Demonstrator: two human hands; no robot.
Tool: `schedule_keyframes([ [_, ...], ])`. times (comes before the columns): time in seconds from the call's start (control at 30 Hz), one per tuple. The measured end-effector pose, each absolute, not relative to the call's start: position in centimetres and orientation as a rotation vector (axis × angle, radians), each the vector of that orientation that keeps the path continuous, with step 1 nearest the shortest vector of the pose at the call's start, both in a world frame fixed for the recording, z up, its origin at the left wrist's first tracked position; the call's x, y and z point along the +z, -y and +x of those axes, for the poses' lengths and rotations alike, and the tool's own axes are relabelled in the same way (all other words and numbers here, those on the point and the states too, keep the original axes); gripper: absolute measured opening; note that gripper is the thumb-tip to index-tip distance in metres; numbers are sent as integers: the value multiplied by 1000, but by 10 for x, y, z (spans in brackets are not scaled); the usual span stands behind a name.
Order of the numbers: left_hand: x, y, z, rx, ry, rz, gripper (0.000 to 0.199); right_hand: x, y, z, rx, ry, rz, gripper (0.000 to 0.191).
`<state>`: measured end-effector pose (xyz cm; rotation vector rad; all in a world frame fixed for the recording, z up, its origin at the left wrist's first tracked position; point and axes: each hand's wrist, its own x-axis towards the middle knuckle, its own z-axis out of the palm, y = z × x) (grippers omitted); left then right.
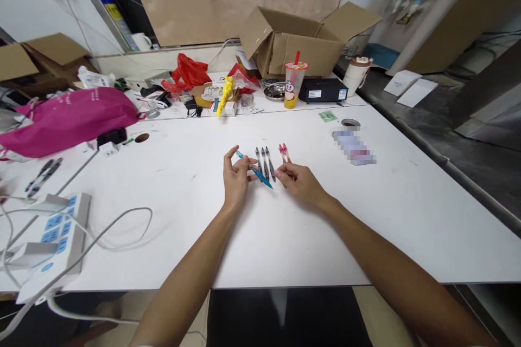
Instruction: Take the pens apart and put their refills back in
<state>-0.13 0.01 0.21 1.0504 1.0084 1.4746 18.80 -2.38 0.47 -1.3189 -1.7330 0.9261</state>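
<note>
Holding the blue pen (261, 175) aslant above the table (366, 217), the left hand (236, 181) is closed on it and apart from the right hand (302, 181), which bunches beside the black pens (265, 161), its grip not determinable. A loose hold could drop the blue pen onto the black pens and roll them askew. Count: one blue pen, three black pens, two red pens (287, 153)

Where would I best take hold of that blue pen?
Probably the blue pen's barrel near its pointed end, coming from the right: that slim part juts out of the left grip toward the right grip, so it is exposed, while its middle is held.
</note>
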Motion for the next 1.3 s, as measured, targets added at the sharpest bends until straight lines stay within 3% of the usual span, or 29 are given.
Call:
schedule_keyframes([
  [0.17,3,3,2,1333,-989,1098,59,10,36,180,895,1991,-1342,34],
  [0.33,0,0,2,1346,-971,1038,77,16,38,177,709,1982,-1449,35],
  [0.5,-1,-3,0,1382,-1044,1029,38,12,30,181,455,1947,-1756,36],
  [0.57,0,-3,-1,1374,-1068,1017,32,7,26,182,401,1950,-1817,37],
  [1.0,3,-2,0,1305,-1084,912,22,-4,16,185,235,2011,-1910,44],
  [1.3,4,-2,-1,1306,-1073,940,26,-1,16,185,197,2007,-1875,44],
])
